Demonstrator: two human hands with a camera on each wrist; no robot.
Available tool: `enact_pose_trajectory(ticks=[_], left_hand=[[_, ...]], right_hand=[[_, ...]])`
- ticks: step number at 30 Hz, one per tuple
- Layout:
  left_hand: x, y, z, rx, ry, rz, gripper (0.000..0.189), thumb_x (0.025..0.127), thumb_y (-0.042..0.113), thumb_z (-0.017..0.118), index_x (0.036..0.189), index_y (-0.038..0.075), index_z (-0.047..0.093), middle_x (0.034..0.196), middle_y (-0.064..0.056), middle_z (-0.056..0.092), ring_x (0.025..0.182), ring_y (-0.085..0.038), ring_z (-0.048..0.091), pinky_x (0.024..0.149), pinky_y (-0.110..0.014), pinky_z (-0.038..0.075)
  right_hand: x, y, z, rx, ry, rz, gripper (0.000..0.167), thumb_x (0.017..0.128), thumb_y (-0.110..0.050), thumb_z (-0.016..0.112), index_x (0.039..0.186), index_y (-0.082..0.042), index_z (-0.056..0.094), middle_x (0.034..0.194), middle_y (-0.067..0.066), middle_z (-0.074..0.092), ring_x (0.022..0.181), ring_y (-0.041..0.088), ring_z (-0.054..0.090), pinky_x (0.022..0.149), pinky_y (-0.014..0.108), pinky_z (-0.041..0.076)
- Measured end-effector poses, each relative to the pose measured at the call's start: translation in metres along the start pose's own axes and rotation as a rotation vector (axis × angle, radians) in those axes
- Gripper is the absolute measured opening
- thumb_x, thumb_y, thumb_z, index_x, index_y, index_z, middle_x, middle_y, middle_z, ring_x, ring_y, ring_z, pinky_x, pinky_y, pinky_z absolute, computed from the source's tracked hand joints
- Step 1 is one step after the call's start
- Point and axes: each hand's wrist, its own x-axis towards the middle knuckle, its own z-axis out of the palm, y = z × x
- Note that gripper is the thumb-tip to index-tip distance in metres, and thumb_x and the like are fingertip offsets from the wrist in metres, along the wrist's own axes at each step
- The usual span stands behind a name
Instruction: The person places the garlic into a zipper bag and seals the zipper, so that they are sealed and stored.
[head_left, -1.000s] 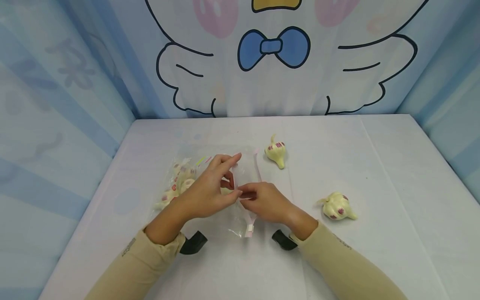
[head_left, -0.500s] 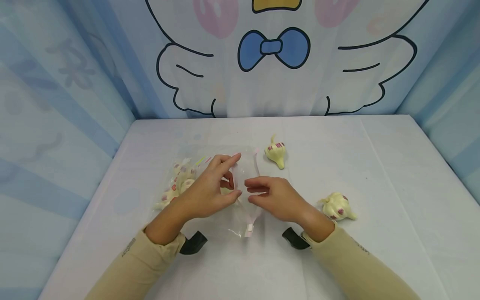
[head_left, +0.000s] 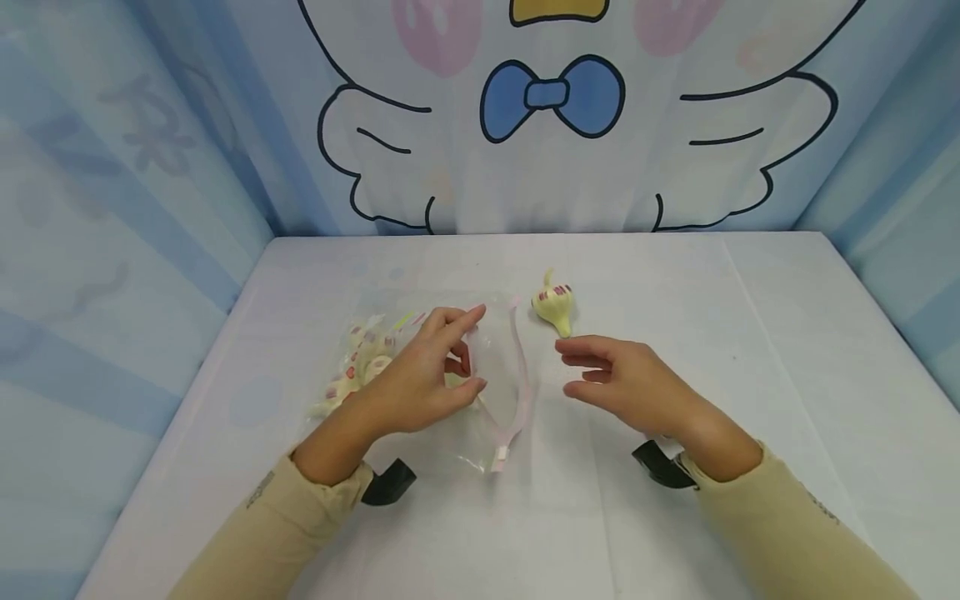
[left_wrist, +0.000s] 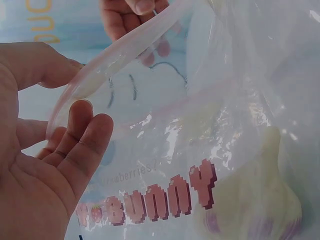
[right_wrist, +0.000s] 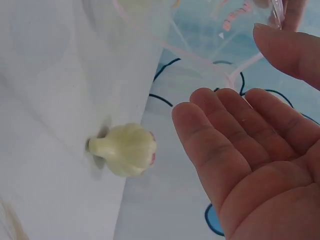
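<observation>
A clear zip bag with a pink zip rim lies left of the table's middle, its mouth gaping. Several pale garlic bulbs are inside; one garlic bulb shows through the plastic in the left wrist view. My left hand holds the bag's rim, with the rim passing between its digits. Bare of any object, my right hand hovers right of the bag, fingers relaxed. A garlic bulb with purple patches lies just beyond its fingertips. Another bulb is almost wholly hidden beneath the right wrist.
A white cloth covers the table. Printed blue curtains stand along the back and both sides. A black wrist mount sits under the left wrist, and another mount under the right.
My right hand has drawn away from the bag's mouth and moved right, coming over the right-hand garlic bulb, its fingers spreading. The left hand stays at the rim.
</observation>
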Motion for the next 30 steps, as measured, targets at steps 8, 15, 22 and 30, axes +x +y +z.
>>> enact_pose_trajectory(ticks=[8, 15, 22, 30], left_hand=[[0.001, 0.0, 0.001, -0.013, -0.016, -0.01, 0.08, 0.087, 0.001, 0.073, 0.155, -0.001, 0.031, 0.131, -0.019, 0.04, 0.091, -0.017, 0.058, 0.085, -0.025, 0.056], [0.001, 0.001, 0.001, -0.009, -0.015, -0.008, 0.079, 0.088, 0.002, 0.073, 0.155, -0.001, 0.031, 0.131, -0.017, 0.041, 0.092, -0.017, 0.058, 0.085, -0.024, 0.056], [0.001, 0.001, 0.001, -0.01, -0.009, 0.007, 0.081, 0.087, 0.002, 0.073, 0.155, -0.001, 0.03, 0.131, -0.016, 0.04, 0.092, -0.018, 0.059, 0.084, -0.024, 0.056], [-0.001, 0.001, 0.0, -0.021, -0.007, -0.002, 0.08, 0.087, 0.001, 0.073, 0.155, -0.002, 0.03, 0.13, -0.019, 0.041, 0.092, -0.018, 0.058, 0.085, -0.024, 0.056]], right_hand=[[-0.016, 0.009, -0.021, -0.105, 0.006, 0.071, 0.054, 0.093, -0.015, 0.071, 0.143, -0.003, 0.052, 0.14, 0.014, 0.056, 0.125, 0.031, 0.058, 0.098, 0.038, 0.05], [-0.028, 0.019, -0.036, -0.152, 0.027, 0.1, 0.06, 0.093, -0.019, 0.072, 0.146, -0.003, 0.048, 0.143, 0.015, 0.053, 0.125, 0.034, 0.056, 0.098, 0.041, 0.049], [-0.039, 0.03, -0.047, -0.19, 0.043, 0.169, 0.063, 0.094, -0.029, 0.071, 0.148, -0.007, 0.047, 0.145, 0.015, 0.052, 0.125, 0.038, 0.055, 0.099, 0.048, 0.049], [-0.052, 0.045, -0.058, -0.258, 0.065, 0.146, 0.058, 0.095, -0.026, 0.07, 0.145, -0.006, 0.05, 0.144, 0.015, 0.052, 0.121, 0.042, 0.056, 0.099, 0.057, 0.046]])
